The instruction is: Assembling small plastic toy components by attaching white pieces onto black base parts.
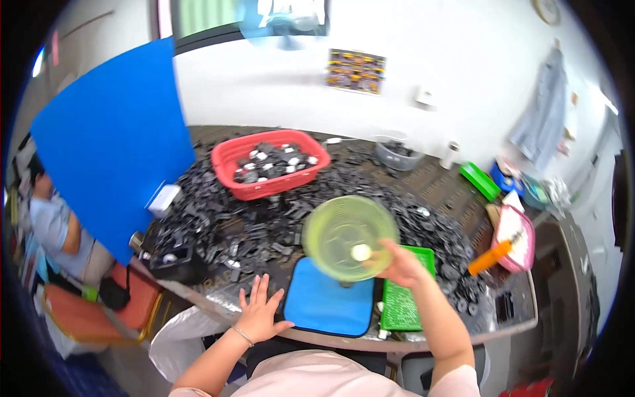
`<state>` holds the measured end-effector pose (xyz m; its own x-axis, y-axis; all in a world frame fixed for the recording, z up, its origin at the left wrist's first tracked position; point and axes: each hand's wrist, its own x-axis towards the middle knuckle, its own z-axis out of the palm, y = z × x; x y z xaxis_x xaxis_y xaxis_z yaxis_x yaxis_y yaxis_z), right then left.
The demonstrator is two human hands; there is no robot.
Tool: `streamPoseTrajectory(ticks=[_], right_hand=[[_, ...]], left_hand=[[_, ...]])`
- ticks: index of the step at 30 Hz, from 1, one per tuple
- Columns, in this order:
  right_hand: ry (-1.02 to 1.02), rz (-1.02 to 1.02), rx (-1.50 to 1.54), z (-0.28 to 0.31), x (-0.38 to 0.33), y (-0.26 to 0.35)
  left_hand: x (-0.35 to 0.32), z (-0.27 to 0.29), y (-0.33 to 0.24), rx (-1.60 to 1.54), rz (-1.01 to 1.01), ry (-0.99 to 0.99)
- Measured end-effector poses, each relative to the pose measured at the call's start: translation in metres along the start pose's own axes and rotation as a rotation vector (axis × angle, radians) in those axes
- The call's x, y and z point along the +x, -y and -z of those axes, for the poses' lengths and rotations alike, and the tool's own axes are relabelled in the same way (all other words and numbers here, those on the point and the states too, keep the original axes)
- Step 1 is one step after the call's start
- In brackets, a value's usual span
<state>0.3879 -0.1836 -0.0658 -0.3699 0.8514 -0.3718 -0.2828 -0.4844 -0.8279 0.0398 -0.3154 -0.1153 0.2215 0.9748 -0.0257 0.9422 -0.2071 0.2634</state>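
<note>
Gripping the green bowl's [347, 235] near rim, right hand [400, 264] apparently pinches a white piece [361, 252].

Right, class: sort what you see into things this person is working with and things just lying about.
In use: right hand holding yellow-green bowl; left hand flat by blue pad; green tray.
Lying about: red basket, grey bowl, orange tool, blue board.

Basket [271, 162] behind bowl [349, 237]; mat [329, 306] beneath.
</note>
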Motion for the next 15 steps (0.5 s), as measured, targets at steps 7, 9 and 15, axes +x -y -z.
streamPoseTrajectory(ticks=[7, 9, 15], right_hand=[[-0.448, 0.396, 0.102, 0.111, 0.013, 0.064], [-0.55, 0.468, 0.151, 0.153, 0.022, 0.077], [-0.722, 0.526, 0.348, 0.185, 0.025, 0.086]], left_hand=[[0.013, 0.03, 0.089, -0.03, 0.331, -0.165], [0.021, 0.043, 0.097, -0.095, 0.32, -0.17], [0.052, 0.054, 0.108, -0.318, 0.157, -0.042]])
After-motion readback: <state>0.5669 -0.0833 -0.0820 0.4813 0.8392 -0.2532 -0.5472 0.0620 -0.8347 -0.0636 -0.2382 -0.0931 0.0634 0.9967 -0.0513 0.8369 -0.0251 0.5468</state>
